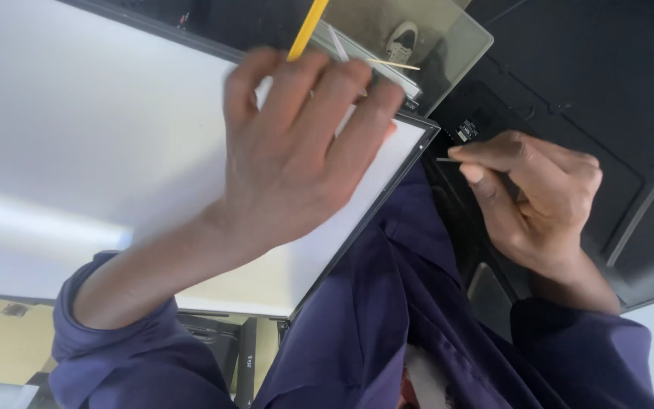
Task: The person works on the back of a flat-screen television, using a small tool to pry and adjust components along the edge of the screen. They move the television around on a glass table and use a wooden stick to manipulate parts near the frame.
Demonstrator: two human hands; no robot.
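Observation:
My left hand (297, 151) lies on a large white flat panel (77, 129) with a thin black frame, near its far right corner. The fingers curl over the panel's far edge and the thumb rests on the white face. A yellow stick (308, 29) rises behind the fingers; whether the hand holds it I cannot tell. My right hand (539, 201) pinches a thin dark metal tool (446, 160). Its tip points left, just below a small circuit part (467, 130) on a black housing (592, 83).
A thin wooden stick (392, 65) lies on a greyish translucent sheet (448, 45) beyond the panel's corner. Dark blue clothing (387, 318) fills the lower middle. A yellowish surface (9, 341) and black stand parts (245, 356) sit at the lower left.

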